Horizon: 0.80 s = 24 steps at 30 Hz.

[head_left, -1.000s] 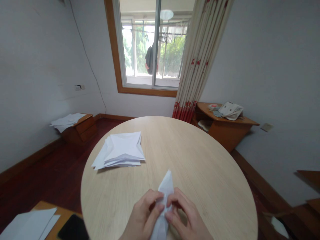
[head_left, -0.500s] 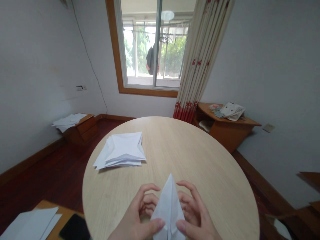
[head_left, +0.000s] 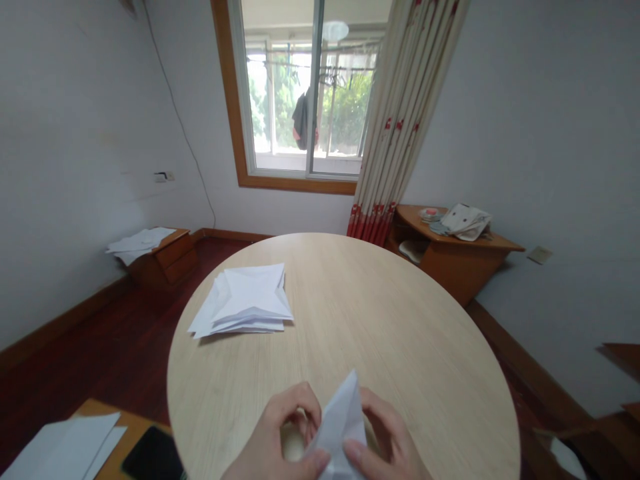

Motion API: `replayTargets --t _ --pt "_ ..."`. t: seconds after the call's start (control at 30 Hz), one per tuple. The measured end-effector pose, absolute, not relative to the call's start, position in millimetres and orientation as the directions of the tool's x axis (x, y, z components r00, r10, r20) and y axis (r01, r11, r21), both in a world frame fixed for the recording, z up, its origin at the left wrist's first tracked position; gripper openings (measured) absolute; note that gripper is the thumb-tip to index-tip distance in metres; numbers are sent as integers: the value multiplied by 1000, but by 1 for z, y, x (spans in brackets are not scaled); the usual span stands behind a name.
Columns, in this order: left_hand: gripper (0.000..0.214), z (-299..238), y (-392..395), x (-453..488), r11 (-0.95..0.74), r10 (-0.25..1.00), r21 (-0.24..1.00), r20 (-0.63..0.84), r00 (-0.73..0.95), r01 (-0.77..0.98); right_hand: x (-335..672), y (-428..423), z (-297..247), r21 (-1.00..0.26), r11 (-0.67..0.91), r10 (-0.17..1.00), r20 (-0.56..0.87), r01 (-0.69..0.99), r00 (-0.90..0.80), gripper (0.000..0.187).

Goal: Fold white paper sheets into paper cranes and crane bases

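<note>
A folded sheet of white paper (head_left: 341, 427) with a pointed tip is held between both hands above the near part of the table. My left hand (head_left: 287, 433) grips its left side, thumb on the near face and fingers curled behind. On the right side my right hand (head_left: 387, 433) pinches it, the thumb pressing the front and the fingers behind. The paper's lower end runs out of view. Farther off at the left of the round table (head_left: 380, 300) lies a stack of folded white papers (head_left: 250, 297).
Low at the left, a wooden surface holds white sheets (head_left: 65, 447) and a black phone (head_left: 154, 455). A small drawer cabinet (head_left: 173, 257) with papers stands by the left wall. At the right is a wooden corner desk (head_left: 450, 260) with a cloth bag (head_left: 467, 221).
The folded paper has tilted, and its tip has moved lower and slightly right. The fingers of both hands have closed in nearer its sides.
</note>
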<state>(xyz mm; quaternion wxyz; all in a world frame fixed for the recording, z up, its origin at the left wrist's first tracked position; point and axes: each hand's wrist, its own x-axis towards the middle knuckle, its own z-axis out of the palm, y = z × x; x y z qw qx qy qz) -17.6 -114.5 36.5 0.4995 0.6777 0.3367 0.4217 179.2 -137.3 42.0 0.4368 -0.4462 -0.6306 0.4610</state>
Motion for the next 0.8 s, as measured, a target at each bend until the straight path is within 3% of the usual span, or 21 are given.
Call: replayTargets --t 0.23,0.37,0.47,0.63,0.73,0.8 --pt "23 45 -108 -17 -195 932 981 185 311 1 180 -130 48 -991 114 952 90 66 -292 34" --pt "22 42 -106 -18 -181 960 980 194 200 -82 182 -130 29 -1000 -3 978 1 -17 -206 50" --pt "25 36 -108 -18 -211 961 975 221 168 -72 184 -131 18 -998 44 995 47 -35 -89 59" --pt "7 30 -109 -16 -230 966 969 239 102 -91 187 -129 25 -984 179 966 173 14 -191 35" --pt "14 31 -108 -14 -167 968 962 202 147 -218 187 -128 38 -979 205 941 193 15 -276 54" --pt "17 33 -108 -14 -146 953 957 204 223 -252 185 -129 45 -983 181 956 168 29 -240 59"
